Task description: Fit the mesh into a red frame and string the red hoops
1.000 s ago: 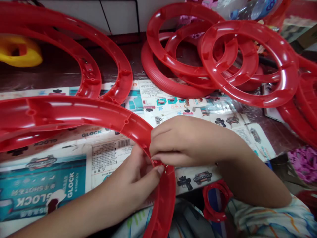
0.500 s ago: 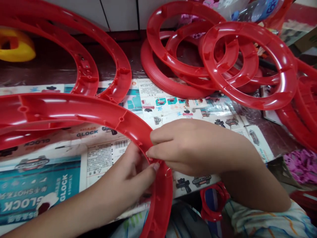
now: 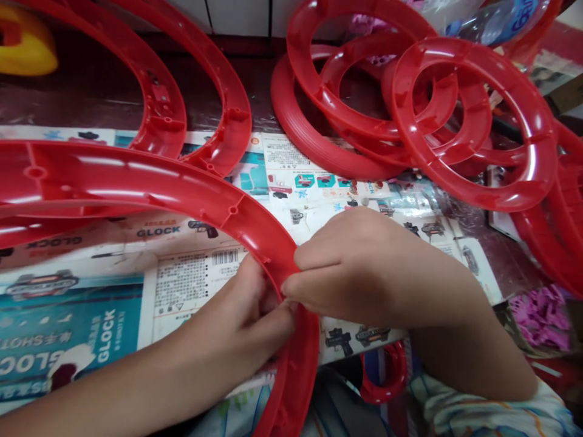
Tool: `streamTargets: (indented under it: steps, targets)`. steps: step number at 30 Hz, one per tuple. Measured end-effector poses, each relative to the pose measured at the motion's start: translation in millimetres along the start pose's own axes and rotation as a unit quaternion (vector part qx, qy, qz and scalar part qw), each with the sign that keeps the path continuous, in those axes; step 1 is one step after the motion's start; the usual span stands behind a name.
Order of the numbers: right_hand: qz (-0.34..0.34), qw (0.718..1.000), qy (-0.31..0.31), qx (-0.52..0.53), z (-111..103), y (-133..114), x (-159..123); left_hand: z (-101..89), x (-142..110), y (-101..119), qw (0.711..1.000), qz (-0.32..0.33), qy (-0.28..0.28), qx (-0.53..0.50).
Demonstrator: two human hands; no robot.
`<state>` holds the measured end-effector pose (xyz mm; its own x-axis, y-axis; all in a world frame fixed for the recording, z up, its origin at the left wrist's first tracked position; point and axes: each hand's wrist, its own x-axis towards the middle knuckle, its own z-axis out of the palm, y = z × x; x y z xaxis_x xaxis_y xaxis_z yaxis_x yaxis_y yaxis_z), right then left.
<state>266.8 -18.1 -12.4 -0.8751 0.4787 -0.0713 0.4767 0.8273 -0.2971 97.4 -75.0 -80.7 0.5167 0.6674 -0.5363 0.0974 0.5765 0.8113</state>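
A large red plastic ring [image 3: 182, 185], a ribbed channel on its open side, curves across the near left of the table. My left hand [image 3: 255, 315] is closed round its inner edge, the thumb lying in the channel. Against the same stretch of ring, the fingertips of my right hand [image 3: 355, 273] are pinched together close to the left thumb. Whatever sits between those fingertips is hidden. Behind, another red ring [image 3: 170, 130] carries a small red fitting [image 3: 160, 94] in its channel.
A pile of smaller red rings [image 3: 473, 48] lies at the back right, near a plastic bottle [image 3: 505, 24]. Printed cardboard [image 3: 182, 285] covers the table. A yellow part [image 3: 31, 51] is at far left; pink pieces [image 3: 540, 318] lie at right. A red loop [image 3: 387, 376] hangs below the edge.
The view has shifted slightly. Both hands stay at the same part of the ring, and my right fingertips have come down closer to the left thumb.
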Motion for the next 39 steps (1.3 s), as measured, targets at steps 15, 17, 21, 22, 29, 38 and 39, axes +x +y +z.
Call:
streamTargets:
  steps: [15, 17, 21, 22, 29, 38, 39]
  targets:
    - [0.065, 0.986, -0.017, 0.152, -5, -1, 8, -1.0, 5, -3, 0.994, 0.104, 0.009, 0.037]
    - [0.065, 0.990, -0.003, 0.124, -7, -4, 8, -2.2, 6, -3, 0.988, 0.131, 0.025, 0.078]
    - [0.017, 0.999, -0.019, 0.043, -6, -6, 8, -4.8, 6, 0, 0.983, 0.135, 0.015, 0.120]
    - [0.000, 0.999, -0.027, 0.020, -6, -6, 8, -5.0, 5, 2, 0.984, 0.125, 0.012, 0.124]
    - [-0.026, 0.996, -0.070, -0.048, -3, -4, 13, -1.1, -3, 16, 0.990, 0.062, 0.009, 0.123]
    - [-0.068, 0.993, -0.092, -0.022, -2, 3, 13, -2.3, -3, 4, 0.996, 0.010, -0.016, 0.091]
    - [-0.067, 0.992, -0.100, -0.024, -1, 3, 14, -3.0, -4, 3, 0.995, 0.004, -0.014, 0.098]
